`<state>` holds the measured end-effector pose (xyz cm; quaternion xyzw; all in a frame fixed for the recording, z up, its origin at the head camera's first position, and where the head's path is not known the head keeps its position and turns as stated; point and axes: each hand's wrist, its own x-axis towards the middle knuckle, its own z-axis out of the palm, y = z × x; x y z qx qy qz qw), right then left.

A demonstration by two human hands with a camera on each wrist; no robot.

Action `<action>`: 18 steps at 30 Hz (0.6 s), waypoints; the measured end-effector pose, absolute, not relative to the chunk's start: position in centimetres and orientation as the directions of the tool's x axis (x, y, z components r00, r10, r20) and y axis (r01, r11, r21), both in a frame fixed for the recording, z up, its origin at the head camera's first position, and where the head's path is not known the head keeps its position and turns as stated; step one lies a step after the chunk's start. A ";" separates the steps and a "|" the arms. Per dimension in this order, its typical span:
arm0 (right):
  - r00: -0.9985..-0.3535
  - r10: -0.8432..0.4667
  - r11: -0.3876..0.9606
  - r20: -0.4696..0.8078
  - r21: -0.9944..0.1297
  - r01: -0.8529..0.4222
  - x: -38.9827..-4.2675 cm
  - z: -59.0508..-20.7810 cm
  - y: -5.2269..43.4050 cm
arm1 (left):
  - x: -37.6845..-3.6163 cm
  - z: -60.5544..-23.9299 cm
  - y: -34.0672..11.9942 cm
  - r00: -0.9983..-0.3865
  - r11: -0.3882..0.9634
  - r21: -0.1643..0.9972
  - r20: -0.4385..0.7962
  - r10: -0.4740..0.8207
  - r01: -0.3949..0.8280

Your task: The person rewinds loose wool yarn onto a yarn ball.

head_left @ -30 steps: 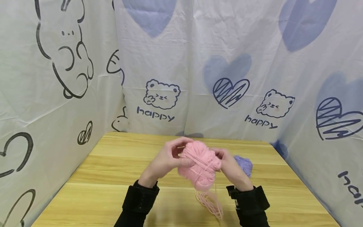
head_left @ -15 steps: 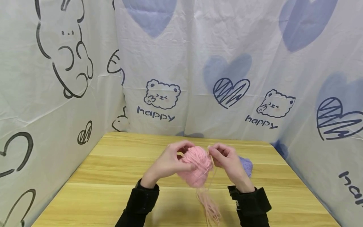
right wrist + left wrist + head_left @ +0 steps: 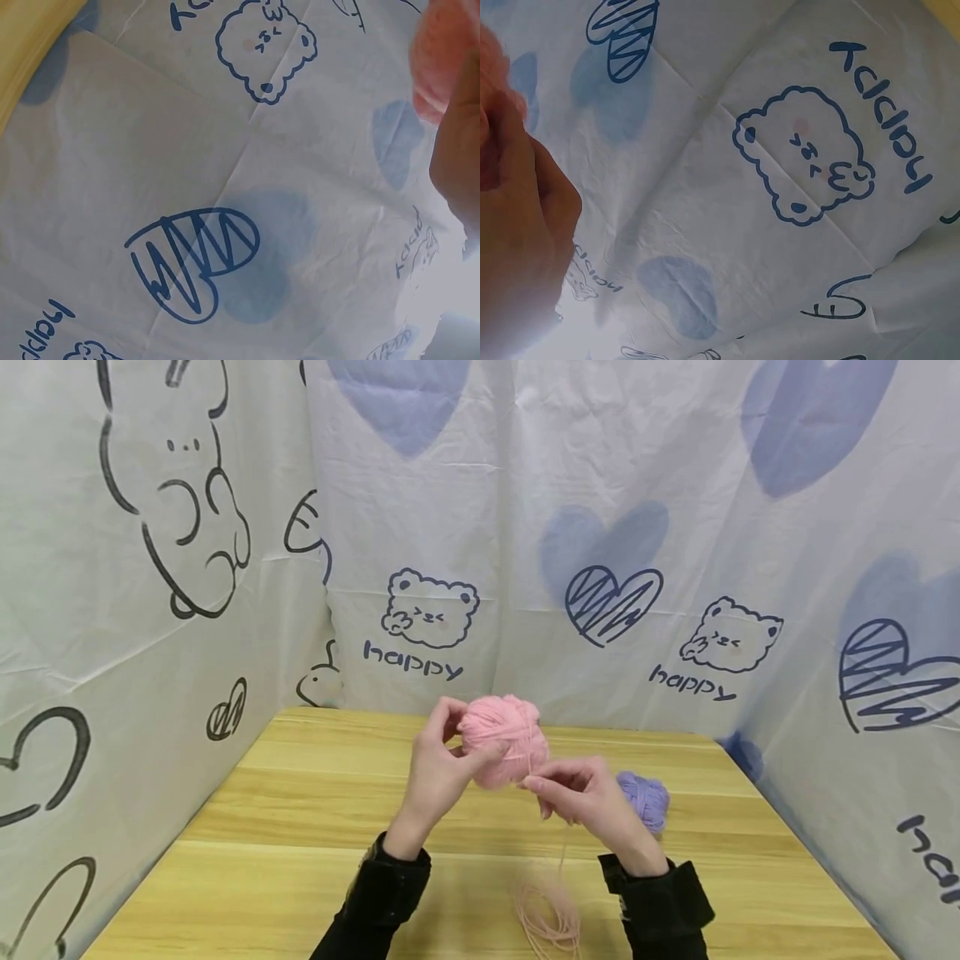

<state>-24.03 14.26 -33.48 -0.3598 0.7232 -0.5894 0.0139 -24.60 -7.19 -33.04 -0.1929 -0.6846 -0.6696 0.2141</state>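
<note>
A pink ball of yarn (image 3: 498,722) is held up over the table by my left hand (image 3: 442,768), its thumb across the front and its fingers behind. Below the ball's right side, my right hand (image 3: 588,793) pinches a pink strand (image 3: 530,756) between thumb and fingertips. From under that hand the strand drops to loose pink loops (image 3: 551,914) near the table's front. In the left wrist view the left hand (image 3: 525,202) grips the yarn at the edge. The right wrist view shows part of the right hand (image 3: 461,150) beside the pink ball (image 3: 442,56).
A purple ball of yarn (image 3: 645,802) lies on the wooden table (image 3: 300,827), just beyond my right wrist. White cloth (image 3: 510,552) printed with hearts and bears hangs behind the table and along both sides.
My left hand has raised the pink ball and turned it. The right hand has moved from the ball's right side to below it, drawing the strand down. The loose loops have shifted on the table.
</note>
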 end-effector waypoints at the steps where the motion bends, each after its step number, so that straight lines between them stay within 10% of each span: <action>1: -0.734 -0.557 0.044 0.388 -0.869 -0.493 -24.1 -33.5 14.2 | -24.6 -33.0 -7.2 -0.832 0.007 0.833 0.553 -0.042 0.553; 18: -0.752 -0.585 0.078 0.305 -0.901 -0.426 -24.5 -34.0 14.3 | -24.3 -32.5 -7.9 -0.852 -0.310 0.824 0.518 0.072 0.475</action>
